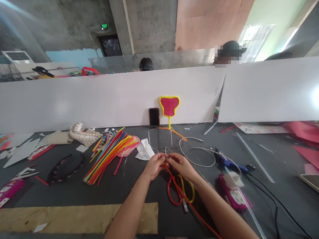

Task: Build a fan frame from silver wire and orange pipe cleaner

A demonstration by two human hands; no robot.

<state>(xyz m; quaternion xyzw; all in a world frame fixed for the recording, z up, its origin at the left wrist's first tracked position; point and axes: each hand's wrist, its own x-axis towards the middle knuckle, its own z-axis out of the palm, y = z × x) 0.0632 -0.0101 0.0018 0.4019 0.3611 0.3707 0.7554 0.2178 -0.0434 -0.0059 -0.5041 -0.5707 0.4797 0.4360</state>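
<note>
Far left of the grey table (286,186): a pink package (10,189), and paper scraps (22,149) behind it. Next, a black scalloped piece (66,167) lies flat, with a woven cream piece (84,132) behind it by the white partition (112,96). A cardboard strip (74,217) lies along the near edge. A bundle of coloured tubes (109,156) is fanned out left of centre, with a crumpled white tissue (144,151) just to its right.

Centre: the left hand (154,166) and right hand (181,166) meet fingertip to fingertip just above the table. Both pinch the top end of an orange tube (199,214), left thumb and fingers closed on it, right fingers curled around it. The exact grip point is hidden by the fingers. The tube runs from the hands down and right under the right forearm to the near edge. A red loop (170,196) and a yellow loop (192,194) lie on the table just below the hands.

Behind the hands, a phone (154,117) leans upright on the partition, and beside it stands a pink fan with a yellow rim (169,106).

Right of the hands: a white cable (199,156) in a loop, a blue glue gun (229,162), a pink box (233,196) near the right forearm, a clear rod (254,157), and pink sheets (304,132) at the far right.

Other people's heads show above the partition.
</note>
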